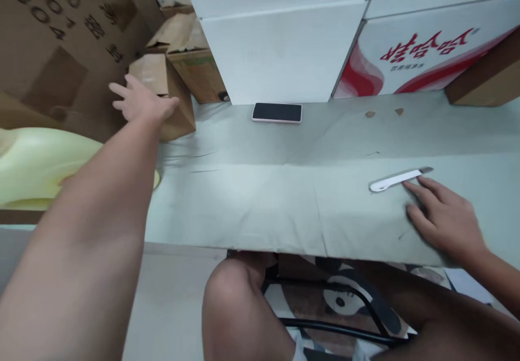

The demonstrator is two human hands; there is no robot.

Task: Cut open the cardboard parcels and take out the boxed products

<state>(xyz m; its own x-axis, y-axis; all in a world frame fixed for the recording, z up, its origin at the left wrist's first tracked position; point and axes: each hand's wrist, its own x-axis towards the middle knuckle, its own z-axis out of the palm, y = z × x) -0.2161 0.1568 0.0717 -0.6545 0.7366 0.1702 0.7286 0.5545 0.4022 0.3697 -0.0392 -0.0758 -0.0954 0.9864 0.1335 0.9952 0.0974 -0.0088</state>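
My left hand (140, 101) reaches to the far left with its fingers spread. It is at a small brown cardboard box (179, 106); whether the palm presses on the box I cannot tell. At the right, my right hand (449, 217) rests low over the cloth-covered table, fingers stretched out and apart. Its fingertips lie beside or just touch a white utility knife (396, 180), whose blade points right. Nothing is gripped in either hand.
A phone (277, 113) lies before the stacked white cartons (284, 52). Two brown scraps (369, 114) are near the red-lettered carton (426, 57). Left stand a large printed carton (60, 57) and a pale yellow object (44, 160). The table's edge (264, 247) runs above my knees.
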